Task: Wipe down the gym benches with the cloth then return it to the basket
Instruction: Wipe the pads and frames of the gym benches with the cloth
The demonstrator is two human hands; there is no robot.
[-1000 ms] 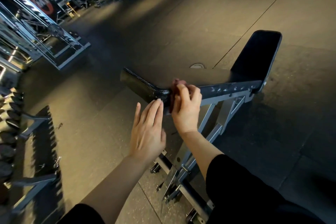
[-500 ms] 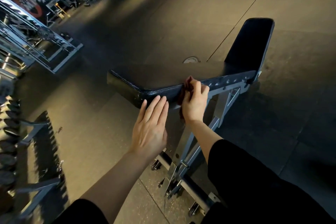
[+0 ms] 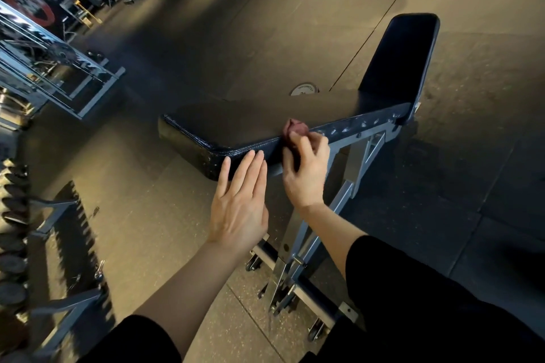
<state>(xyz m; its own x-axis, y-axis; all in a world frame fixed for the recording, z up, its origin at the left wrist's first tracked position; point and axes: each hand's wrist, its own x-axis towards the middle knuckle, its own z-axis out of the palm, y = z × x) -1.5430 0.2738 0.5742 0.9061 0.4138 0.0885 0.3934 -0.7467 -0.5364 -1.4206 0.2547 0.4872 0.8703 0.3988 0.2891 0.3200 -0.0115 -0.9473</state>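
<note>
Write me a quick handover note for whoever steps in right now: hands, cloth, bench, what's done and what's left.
Right hand: grips the reddish cloth, pressing it against the near side edge of the bench seat pad.
Left hand: open, fingers straight, fingertips touching the same pad edge beside the cloth.
Done: cannot tell how much of this bench has been wiped; the wipe is under way on the side edge.
Left: finish the seat and the raised backrest, wipe any other benches, then return the cloth to the basket, which is not in view.

support: black padded bench [image 3: 236, 124] | on near edge: reddish cloth [image 3: 295, 129]
</note>
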